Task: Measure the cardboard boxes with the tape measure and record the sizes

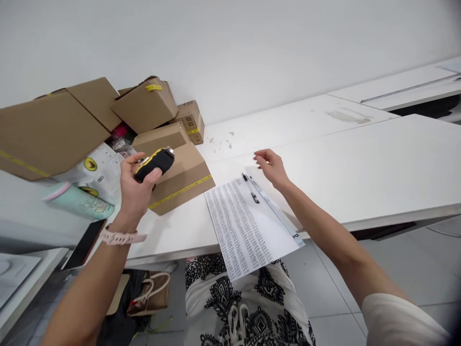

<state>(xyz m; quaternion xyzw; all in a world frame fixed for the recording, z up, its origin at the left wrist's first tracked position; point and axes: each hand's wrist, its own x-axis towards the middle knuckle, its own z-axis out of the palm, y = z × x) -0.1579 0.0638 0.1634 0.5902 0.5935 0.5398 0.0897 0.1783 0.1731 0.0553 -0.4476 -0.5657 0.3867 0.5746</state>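
Observation:
My left hand (135, 185) is raised above the cardboard boxes, with its fingers and thumb wrapped round a black-and-yellow tape measure (158, 162). A metal piece sticks out at the tape measure's far end. Over the white table, my right hand (272, 167) hangs with its fingers loosely bent and apart, holding nothing. Just left of it lies a printed sheet (237, 230) with dense rows of small marks, overhanging the table's front edge. A pen (255, 197) with black parts rests on the sheet's upper part.
A closed carton (183, 185) with yellow tape stands below my left hand. More cardboard boxes (54, 129) are piled at the back left. A mint-green tumbler (81, 199) lies beside an avocado-print package (103, 168). The white table (378, 168) stretches right along the wall. A bag (158, 295) sits underneath.

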